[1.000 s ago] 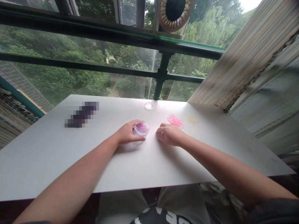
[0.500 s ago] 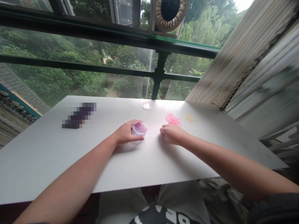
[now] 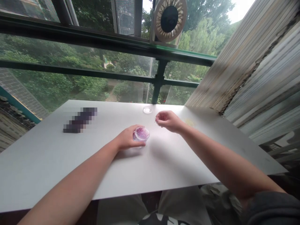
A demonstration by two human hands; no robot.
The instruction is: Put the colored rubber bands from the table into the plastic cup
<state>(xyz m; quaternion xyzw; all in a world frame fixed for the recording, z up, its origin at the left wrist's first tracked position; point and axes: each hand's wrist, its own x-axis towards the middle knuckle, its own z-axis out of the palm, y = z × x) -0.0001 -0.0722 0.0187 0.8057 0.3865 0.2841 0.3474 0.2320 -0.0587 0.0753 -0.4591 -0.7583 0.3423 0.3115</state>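
Note:
My left hand [image 3: 129, 137] is wrapped round a small clear round jar [image 3: 142, 134], open at the top, with pinkish-purple stuff inside. To the right of the jar, my right hand [image 3: 167, 120] is raised above the table with its fingers pinched together. A tiny pale bit shows at the fingertips, too small to name. Behind that hand the pink strand pile is hidden from sight. A faint heap of yellow shreds [image 3: 189, 122] lies just beyond the right wrist. The clear round lid [image 3: 147, 110] rests near the table's back edge.
The white table [image 3: 122, 178] stands against a green-framed window. On its left lies a dark pixelated object [image 3: 81, 120]. A curtain [image 3: 225, 62] hangs at the right, and a round fan-like thing [image 3: 169, 19] is up at the window.
My right hand has risen from beside the pink pile and moved up and slightly left, now covering the pile. My left hand still grips the jar. The view has tilted slightly.

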